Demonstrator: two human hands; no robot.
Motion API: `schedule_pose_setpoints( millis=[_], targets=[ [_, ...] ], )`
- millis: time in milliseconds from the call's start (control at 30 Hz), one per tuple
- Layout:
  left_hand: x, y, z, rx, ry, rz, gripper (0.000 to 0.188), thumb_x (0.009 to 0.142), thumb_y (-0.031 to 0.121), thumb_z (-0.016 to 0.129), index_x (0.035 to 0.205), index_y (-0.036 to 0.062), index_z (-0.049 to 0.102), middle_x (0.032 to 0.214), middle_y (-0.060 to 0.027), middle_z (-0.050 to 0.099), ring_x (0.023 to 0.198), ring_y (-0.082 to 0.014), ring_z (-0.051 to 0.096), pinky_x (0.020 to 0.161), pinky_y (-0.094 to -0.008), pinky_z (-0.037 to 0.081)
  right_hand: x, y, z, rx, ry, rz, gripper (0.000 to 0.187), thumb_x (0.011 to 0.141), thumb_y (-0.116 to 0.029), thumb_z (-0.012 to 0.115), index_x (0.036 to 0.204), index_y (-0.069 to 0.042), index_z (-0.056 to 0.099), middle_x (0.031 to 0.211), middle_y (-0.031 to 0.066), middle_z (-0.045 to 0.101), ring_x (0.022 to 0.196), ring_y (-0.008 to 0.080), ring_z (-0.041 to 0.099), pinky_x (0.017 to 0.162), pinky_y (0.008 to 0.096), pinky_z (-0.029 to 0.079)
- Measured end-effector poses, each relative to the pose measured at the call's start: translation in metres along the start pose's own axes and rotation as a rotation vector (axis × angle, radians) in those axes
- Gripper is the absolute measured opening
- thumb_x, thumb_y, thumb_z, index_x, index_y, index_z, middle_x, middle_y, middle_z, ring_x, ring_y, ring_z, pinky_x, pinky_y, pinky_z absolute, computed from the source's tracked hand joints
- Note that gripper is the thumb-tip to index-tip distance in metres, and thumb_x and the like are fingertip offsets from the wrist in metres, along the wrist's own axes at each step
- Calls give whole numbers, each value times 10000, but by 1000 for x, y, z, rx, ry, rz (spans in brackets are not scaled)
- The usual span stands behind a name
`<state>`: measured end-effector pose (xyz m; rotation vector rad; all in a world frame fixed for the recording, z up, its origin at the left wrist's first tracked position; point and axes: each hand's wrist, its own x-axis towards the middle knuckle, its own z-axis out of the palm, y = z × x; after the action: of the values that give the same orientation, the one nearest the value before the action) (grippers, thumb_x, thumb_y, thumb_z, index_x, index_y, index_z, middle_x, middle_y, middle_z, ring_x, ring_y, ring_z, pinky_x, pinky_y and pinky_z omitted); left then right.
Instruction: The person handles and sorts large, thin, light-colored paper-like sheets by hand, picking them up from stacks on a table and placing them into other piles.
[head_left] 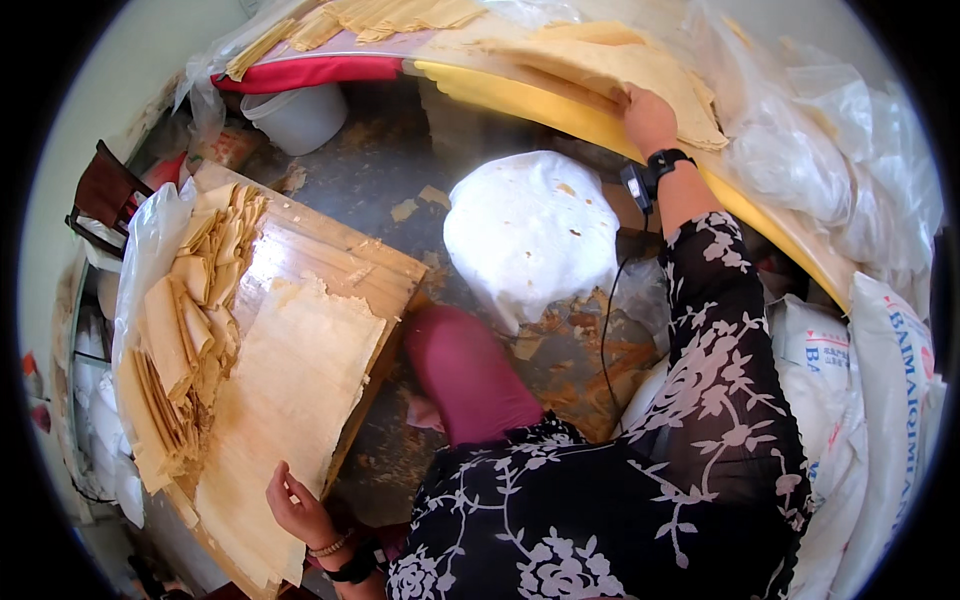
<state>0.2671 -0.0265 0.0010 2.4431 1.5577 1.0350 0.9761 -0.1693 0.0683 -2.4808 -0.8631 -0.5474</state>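
Pinching tan sheets point(575, 66) with right hand point(650, 122)

Flat sheet point(290, 370): papery, matt, ragged-edged
Stacked sheets point(590, 60): papery too, smooth-faced
Folded pieces point(172, 335): matt, rough-edged (crisp-looking, like dry leaves)
Worktop point(330, 240): smooth wood, glossy where light strikes
White cover point(530, 225): matt cloth
Bucket point(305, 122): smooth plastic
Clear sheeting point(790, 170): thin, crumpled, shiny plastic
Patterned sleeve point(722, 370): sheer cloth

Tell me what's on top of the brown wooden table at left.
On the brown wooden table: a broad, flat tan sheet and a heap of folded tan sheets. What they cover is hidden.
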Motion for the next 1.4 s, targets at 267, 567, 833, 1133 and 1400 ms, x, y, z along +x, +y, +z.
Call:
schedule_pose_setpoints(
  millis=[267,567,833,1133,1400],
  targets=[
    [6,8,9,4,-10,70,193,951,4,564,1101,12,685,995,-115,698,838,-230,636,634,-301,495,11,32,3,69,49,306,505,970,-458,438,1164,-47,657,1107,223,675,1057,382,630,902,472,489],
    [-1,-2,1,5,-1,53,188,950,9,570,1095,14,688,996,-112,700,843,-231,639,641,-302,495,-26,28,19,-11,226,-384,332,878,-159,566,1190,-156,680,1101,132,699,1014,358,645,912,432,503],
    [1,8,4,-37,-25,23,180,944,0,570,1078,23,689,1002,-119,697,871,-246,646,688,-316,510,-32,33,1,69,254,-137,400,835,-42,567,1140,-258,710,1068,80,712,946,302,670,815,363,539],
    [-10,-4,-3,-64,-40,66,197,913,-16,588,1076,29,689,977,-130,692,872,-274,656,726,-341,529,-13,39,24,41,268,115,252,885,-159,559,1087,-140,707,1019,189,702,966,372,664,813,412,539],
    [16,43,12,-260,-187,-76,175,937,20,590,1074,27,699,1019,-133,707,920,-262,674,757,-334,544,-18,-82,-24,1125,248,-320,301,916,66,551,1195,28,657,1164,81,695,1124,179,625,1002,306,465]
  ],
)
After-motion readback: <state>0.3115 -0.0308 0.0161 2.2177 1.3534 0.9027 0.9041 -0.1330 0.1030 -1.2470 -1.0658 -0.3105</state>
